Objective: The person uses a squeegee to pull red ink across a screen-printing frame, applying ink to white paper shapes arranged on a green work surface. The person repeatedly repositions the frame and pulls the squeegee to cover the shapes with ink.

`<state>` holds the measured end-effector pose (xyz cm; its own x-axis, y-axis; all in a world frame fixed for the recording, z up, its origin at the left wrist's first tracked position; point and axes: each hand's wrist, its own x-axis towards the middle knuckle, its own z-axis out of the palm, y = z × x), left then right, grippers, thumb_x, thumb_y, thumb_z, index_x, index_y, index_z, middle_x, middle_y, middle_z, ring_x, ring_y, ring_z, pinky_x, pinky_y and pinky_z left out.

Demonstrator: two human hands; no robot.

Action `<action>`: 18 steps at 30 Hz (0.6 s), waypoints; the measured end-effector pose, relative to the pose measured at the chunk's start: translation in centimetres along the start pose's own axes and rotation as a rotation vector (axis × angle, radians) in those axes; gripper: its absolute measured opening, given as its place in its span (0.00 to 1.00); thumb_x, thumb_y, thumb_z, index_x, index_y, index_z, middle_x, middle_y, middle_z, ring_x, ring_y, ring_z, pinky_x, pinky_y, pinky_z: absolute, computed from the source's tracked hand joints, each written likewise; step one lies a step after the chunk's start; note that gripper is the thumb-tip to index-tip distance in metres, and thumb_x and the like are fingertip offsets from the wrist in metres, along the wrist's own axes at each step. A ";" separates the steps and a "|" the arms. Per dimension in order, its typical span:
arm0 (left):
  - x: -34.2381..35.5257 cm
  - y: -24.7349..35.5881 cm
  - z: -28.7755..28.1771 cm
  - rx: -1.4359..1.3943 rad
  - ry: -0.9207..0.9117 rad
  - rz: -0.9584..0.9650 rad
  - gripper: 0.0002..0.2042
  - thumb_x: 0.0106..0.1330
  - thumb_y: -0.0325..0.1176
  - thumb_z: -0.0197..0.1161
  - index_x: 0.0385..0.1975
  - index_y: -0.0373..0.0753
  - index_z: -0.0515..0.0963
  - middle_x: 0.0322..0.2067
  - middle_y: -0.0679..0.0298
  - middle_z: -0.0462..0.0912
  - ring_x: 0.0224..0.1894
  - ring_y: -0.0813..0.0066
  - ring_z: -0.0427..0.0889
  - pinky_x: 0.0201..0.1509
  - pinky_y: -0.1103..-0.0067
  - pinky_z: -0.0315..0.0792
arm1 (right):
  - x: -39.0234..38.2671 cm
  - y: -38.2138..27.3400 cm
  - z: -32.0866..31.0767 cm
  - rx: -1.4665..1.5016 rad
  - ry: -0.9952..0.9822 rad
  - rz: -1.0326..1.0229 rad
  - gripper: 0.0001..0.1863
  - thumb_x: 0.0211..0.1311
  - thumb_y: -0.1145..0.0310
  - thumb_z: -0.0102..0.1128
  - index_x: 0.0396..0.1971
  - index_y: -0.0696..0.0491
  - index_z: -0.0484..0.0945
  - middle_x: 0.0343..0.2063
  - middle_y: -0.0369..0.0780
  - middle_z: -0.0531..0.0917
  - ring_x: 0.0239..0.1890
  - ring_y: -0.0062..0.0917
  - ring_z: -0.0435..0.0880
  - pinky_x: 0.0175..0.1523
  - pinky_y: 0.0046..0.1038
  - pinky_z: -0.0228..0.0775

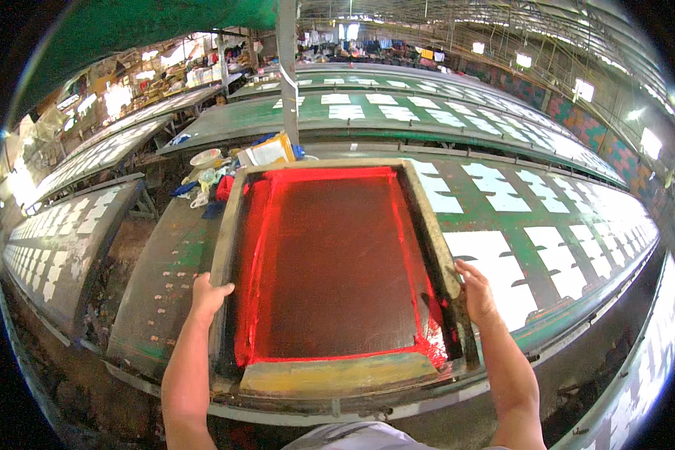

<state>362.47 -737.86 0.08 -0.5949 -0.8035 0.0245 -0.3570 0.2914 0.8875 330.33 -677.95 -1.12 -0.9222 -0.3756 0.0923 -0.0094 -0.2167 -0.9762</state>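
Note:
A large screen-printing frame [222, 247] with red, ink-stained margins and a dark brown mesh [336, 262] is before me, over the near printing table. My left hand [211, 294] grips its left side rail, thumb over the top. On the opposite rail my right hand [475, 291] is closed round the edge, with its fingers partly hidden. A yellowish, ink-smeared strip [337, 376] lies along the near end of the screen. Beside my right hand, a white cut piece [487, 274] lies flat on the green table.
Rows of white cut pieces [555, 259] cover the table [472, 217] to the right. A grey post [287, 75] rises beyond the frame. Bags, a bowl [205, 158] and a yellow-edged box [271, 150] sit at the far left corner. Further long tables [240, 120] stand behind and leftward.

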 end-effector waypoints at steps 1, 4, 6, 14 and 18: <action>0.1 -0.9 -0.5 -0.002 0.022 0.007 0.23 0.61 0.24 0.81 0.56 0.28 0.86 0.49 0.53 0.94 0.50 0.61 0.93 0.59 0.66 0.83 | 0.7 0.9 1.1 -0.058 -0.014 -0.033 0.36 0.74 0.59 0.66 0.77 0.63 0.76 0.73 0.52 0.80 0.77 0.40 0.75 0.84 0.41 0.57; 0.3 -2.9 -1.0 -0.057 0.029 -0.006 0.22 0.61 0.23 0.81 0.55 0.27 0.85 0.49 0.53 0.94 0.51 0.60 0.93 0.59 0.66 0.83 | 1.8 3.4 3.5 0.015 0.022 0.048 0.38 0.75 0.57 0.68 0.76 0.66 0.75 0.74 0.53 0.81 0.77 0.40 0.76 0.84 0.43 0.60; 0.5 -3.3 -1.0 -0.033 0.006 -0.046 0.22 0.61 0.23 0.81 0.55 0.27 0.85 0.48 0.52 0.93 0.50 0.60 0.92 0.59 0.67 0.82 | 1.5 4.0 3.9 0.025 0.006 0.070 0.42 0.73 0.53 0.71 0.78 0.65 0.73 0.74 0.53 0.78 0.77 0.42 0.75 0.81 0.43 0.63; -1.3 -4.2 3.0 -0.062 -0.029 -0.043 0.18 0.62 0.23 0.80 0.51 0.29 0.85 0.46 0.54 0.93 0.49 0.64 0.92 0.56 0.66 0.82 | -1.0 2.9 1.4 -0.010 0.133 0.049 0.36 0.75 0.59 0.67 0.74 0.67 0.77 0.69 0.52 0.84 0.71 0.39 0.82 0.78 0.40 0.69; -2.9 -3.2 4.8 -0.003 -0.022 -0.061 0.16 0.62 0.22 0.80 0.49 0.29 0.86 0.45 0.55 0.94 0.47 0.65 0.92 0.55 0.66 0.83 | -1.9 2.4 -1.4 -0.026 0.129 0.029 0.35 0.74 0.59 0.68 0.74 0.66 0.78 0.70 0.53 0.84 0.74 0.41 0.79 0.80 0.41 0.65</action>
<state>361.91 -733.95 -5.08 -0.5880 -0.8079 -0.0395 -0.3906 0.2409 0.8885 331.56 -676.48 -3.88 -0.9641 -0.2624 0.0398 0.0094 -0.1834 -0.9830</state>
